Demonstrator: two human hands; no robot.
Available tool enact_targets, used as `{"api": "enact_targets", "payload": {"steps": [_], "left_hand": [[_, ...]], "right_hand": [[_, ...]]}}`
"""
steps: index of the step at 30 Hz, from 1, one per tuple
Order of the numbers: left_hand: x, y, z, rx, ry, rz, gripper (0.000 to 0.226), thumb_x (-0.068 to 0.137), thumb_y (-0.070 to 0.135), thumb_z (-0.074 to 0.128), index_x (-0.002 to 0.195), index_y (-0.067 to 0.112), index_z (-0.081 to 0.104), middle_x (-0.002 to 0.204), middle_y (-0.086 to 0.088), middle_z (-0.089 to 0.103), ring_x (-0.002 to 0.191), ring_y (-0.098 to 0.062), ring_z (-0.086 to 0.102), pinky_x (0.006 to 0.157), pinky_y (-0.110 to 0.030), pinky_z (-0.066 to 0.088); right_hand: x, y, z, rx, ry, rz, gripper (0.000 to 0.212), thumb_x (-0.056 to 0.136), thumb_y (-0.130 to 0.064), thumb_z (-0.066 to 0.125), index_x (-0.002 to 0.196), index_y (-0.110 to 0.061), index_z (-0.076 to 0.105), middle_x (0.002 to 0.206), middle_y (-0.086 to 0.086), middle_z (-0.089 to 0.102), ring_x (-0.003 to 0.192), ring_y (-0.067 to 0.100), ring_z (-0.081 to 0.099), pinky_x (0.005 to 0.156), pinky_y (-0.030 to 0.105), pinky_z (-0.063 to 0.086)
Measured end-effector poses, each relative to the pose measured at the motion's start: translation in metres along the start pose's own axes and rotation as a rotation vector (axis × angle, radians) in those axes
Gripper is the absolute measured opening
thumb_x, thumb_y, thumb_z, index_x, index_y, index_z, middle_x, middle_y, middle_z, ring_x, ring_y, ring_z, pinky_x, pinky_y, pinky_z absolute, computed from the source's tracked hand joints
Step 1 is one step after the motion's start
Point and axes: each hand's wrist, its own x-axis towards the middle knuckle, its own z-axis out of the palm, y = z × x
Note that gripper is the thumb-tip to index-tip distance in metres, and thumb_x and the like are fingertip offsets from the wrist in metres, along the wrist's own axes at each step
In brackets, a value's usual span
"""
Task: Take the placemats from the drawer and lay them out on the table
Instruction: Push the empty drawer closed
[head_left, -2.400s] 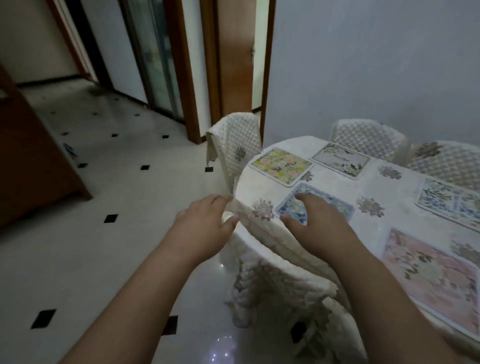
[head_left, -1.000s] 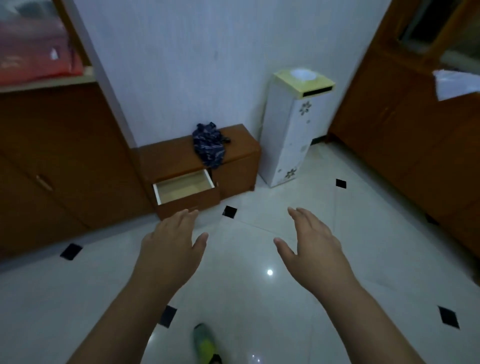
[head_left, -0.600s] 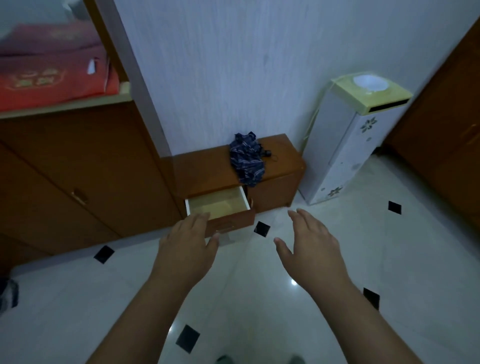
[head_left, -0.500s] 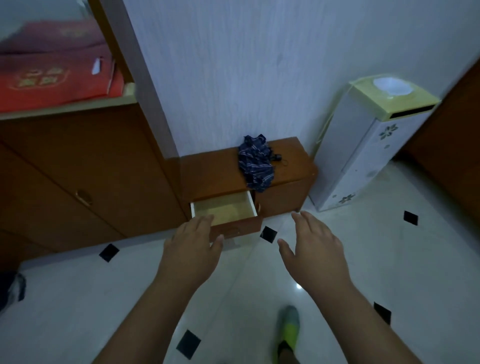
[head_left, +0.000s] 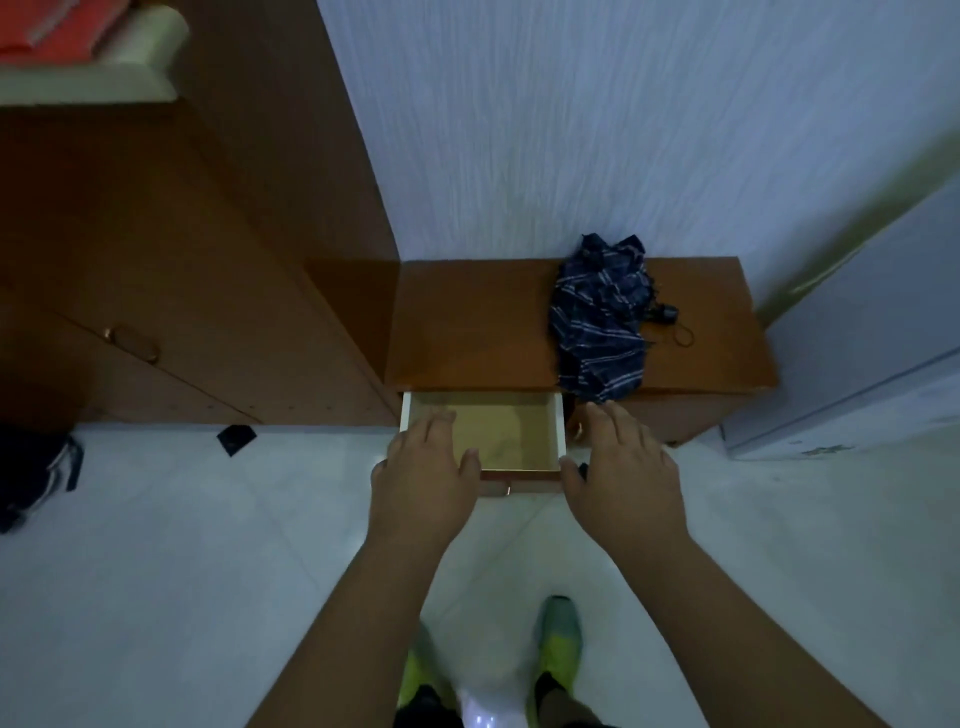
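Low wooden cabinet (head_left: 467, 317), smooth reddish-brown top, rectangular, set against a pale wall with fine vertical ribbing. Its drawer (head_left: 519, 431) stands pulled out from the cabinet front: shallow rectangular box, white side walls, flat yellowish-tan bottom, brown wooden front panel on the side away from the cabinet. What shows of the drawer bottom is bare; placemats not visible there, and the part under the left hand cannot be judged. Left hand (head_left: 423, 478), palm down, fingers straight and loosely spread, reaches over the drawer's left front corner, fingertips above the interior near the left wall; holds nothing. Whether it touches the drawer rim cannot be told. Right hand (head_left: 626, 473), palm down, fingers straight and together, sits just outside the drawer's right wall, thumb beside the front right corner; holds nothing. Crumpled dark blue cloth with pale stripes (head_left: 600, 322) lies on the cabinet top toward its right half, one fold hanging over the front edge, just beyond the right fingertips. Thin dark cord loop (head_left: 681, 335) beside the cloth. Glossy pale tiled floor (head_left: 156, 571) before the cabinet, small black diamond inset (head_left: 236, 438) to the drawer's left. Green shoes (head_left: 558, 639) on the floor, well short of the drawer.
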Motion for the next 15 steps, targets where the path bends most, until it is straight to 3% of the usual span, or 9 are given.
{"api": "enact_targets", "payload": {"steps": [2, 4, 6, 9, 11, 13, 15], "left_hand": [[0.027, -0.013, 0.028, -0.11, 0.018, -0.054, 0.054, 0.101, 0.04, 0.051, 0.15, 0.023, 0.04, 0.153, -0.002, 0.042, 0.133, -0.028, 0.044, 0.103, -0.046, 0.044], [0.049, -0.028, 0.053, -0.454, 0.025, -0.235, 0.058, 0.1, 0.032, 0.057, 0.154, 0.022, 0.035, 0.151, -0.002, 0.041, 0.129, -0.023, 0.045, 0.105, -0.037, 0.041], [0.069, -0.048, 0.086, -0.919, 0.018, -0.567, 0.057, 0.099, 0.024, 0.059, 0.152, 0.025, 0.038, 0.136, 0.0, 0.044, 0.116, -0.016, 0.048, 0.098, -0.032, 0.04], [0.089, -0.09, 0.136, -1.309, 0.077, -0.955, 0.019, 0.096, 0.023, 0.055, 0.113, 0.016, 0.055, 0.114, -0.005, 0.052, 0.089, -0.015, 0.056, 0.088, -0.035, 0.047], [0.099, -0.113, 0.162, -1.483, 0.084, -1.087, 0.014, 0.094, 0.02, 0.059, 0.106, 0.012, 0.058, 0.114, -0.004, 0.054, 0.11, -0.021, 0.056, 0.101, -0.037, 0.048], [0.11, -0.13, 0.184, -1.699, 0.038, -1.138, 0.032, 0.092, 0.015, 0.059, 0.124, 0.01, 0.054, 0.13, -0.005, 0.046, 0.135, -0.027, 0.045, 0.114, -0.042, 0.04], [0.124, -0.142, 0.199, -1.851, -0.045, -1.096, 0.046, 0.091, 0.014, 0.056, 0.136, 0.011, 0.047, 0.139, -0.009, 0.041, 0.14, -0.028, 0.044, 0.114, -0.043, 0.04]], "right_hand": [[0.026, 0.009, 0.036, 0.08, -0.014, 0.035, 0.067, 0.086, -0.043, 0.062, 0.145, -0.016, 0.042, 0.15, 0.006, 0.042, 0.132, 0.029, 0.045, 0.101, 0.046, 0.046], [0.045, 0.015, 0.07, 0.325, -0.032, 0.178, 0.065, 0.087, -0.042, 0.063, 0.142, -0.012, 0.044, 0.143, 0.007, 0.045, 0.128, 0.028, 0.045, 0.102, 0.043, 0.043], [0.06, 0.023, 0.111, 0.723, -0.05, 0.468, 0.066, 0.085, -0.042, 0.064, 0.14, -0.01, 0.048, 0.134, 0.006, 0.051, 0.122, 0.025, 0.049, 0.102, 0.04, 0.044], [0.069, 0.03, 0.164, 1.317, -0.248, 1.062, 0.052, 0.084, -0.03, 0.064, 0.132, -0.012, 0.057, 0.121, 0.004, 0.057, 0.096, 0.019, 0.054, 0.076, 0.03, 0.047], [0.074, 0.035, 0.194, 1.571, -0.308, 1.288, 0.046, 0.083, -0.024, 0.064, 0.127, -0.016, 0.054, 0.118, 0.001, 0.048, 0.089, 0.018, 0.047, 0.075, 0.026, 0.042], [0.084, 0.04, 0.222, 1.686, -0.278, 1.355, 0.04, 0.082, -0.019, 0.062, 0.12, -0.019, 0.051, 0.105, 0.001, 0.042, 0.078, 0.016, 0.042, 0.074, 0.026, 0.038], [0.097, 0.042, 0.24, 1.816, -0.242, 1.338, 0.037, 0.079, -0.014, 0.058, 0.116, -0.016, 0.056, 0.102, 0.003, 0.048, 0.073, 0.016, 0.044, 0.069, 0.025, 0.039]]}}
